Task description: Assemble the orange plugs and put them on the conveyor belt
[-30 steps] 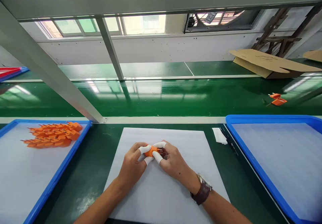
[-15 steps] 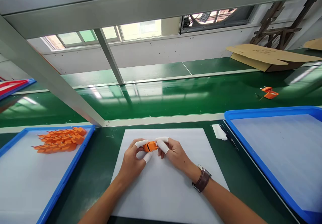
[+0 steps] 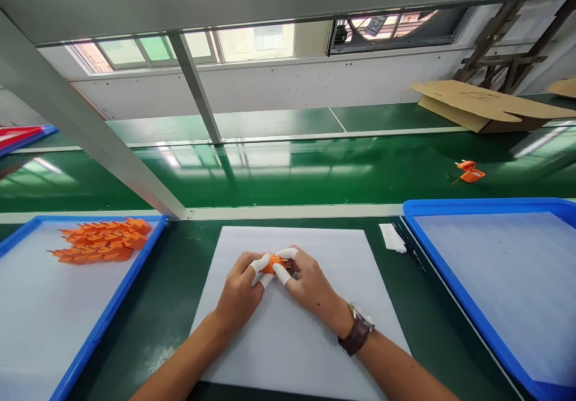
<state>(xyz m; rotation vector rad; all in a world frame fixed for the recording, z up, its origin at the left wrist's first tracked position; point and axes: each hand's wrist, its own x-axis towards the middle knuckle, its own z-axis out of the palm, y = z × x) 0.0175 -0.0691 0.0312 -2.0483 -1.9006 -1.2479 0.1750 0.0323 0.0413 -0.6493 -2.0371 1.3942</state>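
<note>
My left hand [image 3: 240,293] and my right hand [image 3: 308,284] meet over a white foam sheet [image 3: 292,329] and both pinch one small orange plastic part [image 3: 274,263] between fingertips in white finger cots. The part is mostly hidden by the fingers. A brown wristwatch [image 3: 357,335] sits on my right wrist. A row of several similar orange parts [image 3: 101,242] lies in the far corner of the blue tray on the left [image 3: 90,347].
A blue tray lined with white foam [image 3: 454,293] stands at the right. A small white scrap [image 3: 391,237] lies beside it. On the green conveyor belt [image 3: 292,173] beyond rest two orange pieces [image 3: 468,171]. A flattened cardboard box [image 3: 486,107] lies far right. A slanted metal frame post [image 3: 99,149] crosses the left.
My hands have closed together again around the orange part, covering more of it than half a second ago. The orange pieces on the belt have drifted left.
</note>
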